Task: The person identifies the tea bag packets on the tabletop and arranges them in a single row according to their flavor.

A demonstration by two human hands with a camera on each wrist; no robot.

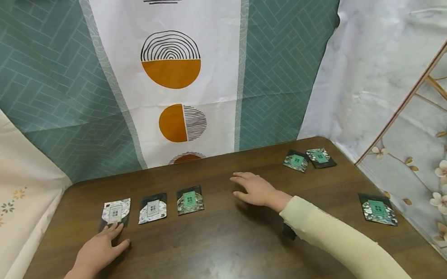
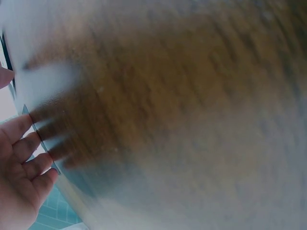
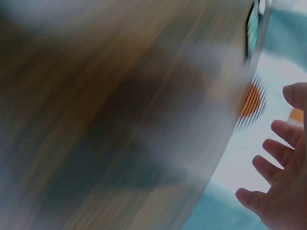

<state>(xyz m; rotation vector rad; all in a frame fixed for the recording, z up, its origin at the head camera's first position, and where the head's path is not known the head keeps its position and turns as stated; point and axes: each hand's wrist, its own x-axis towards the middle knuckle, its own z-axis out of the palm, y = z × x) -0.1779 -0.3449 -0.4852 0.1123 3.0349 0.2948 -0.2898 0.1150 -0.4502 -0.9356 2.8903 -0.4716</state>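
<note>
My left hand (image 1: pixel 99 250) reaches its fingertips onto the near edge of a white-and-black sachet (image 1: pixel 115 211) at the left of the table. Its fingers look extended in the left wrist view, where the hand (image 2: pixel 21 165) shows at the lower left. To the right of that sachet lie a second white-labelled sachet (image 1: pixel 152 209) and a green-labelled one (image 1: pixel 190 200), roughly in a row. My right hand (image 1: pixel 258 189) hovers over the table with its fingers spread, holding nothing. In the right wrist view the same hand (image 3: pixel 283 167) is apart from the blurred tabletop.
Two green-labelled sachets, one tilted (image 1: pixel 296 161) and one beside it (image 1: pixel 321 158), lie at the back right corner. Another green-labelled sachet (image 1: pixel 378 209) is near the right edge of the brown wooden table (image 1: pixel 204 269). Patterned curtains (image 1: pixel 216 67) hang behind and at the sides.
</note>
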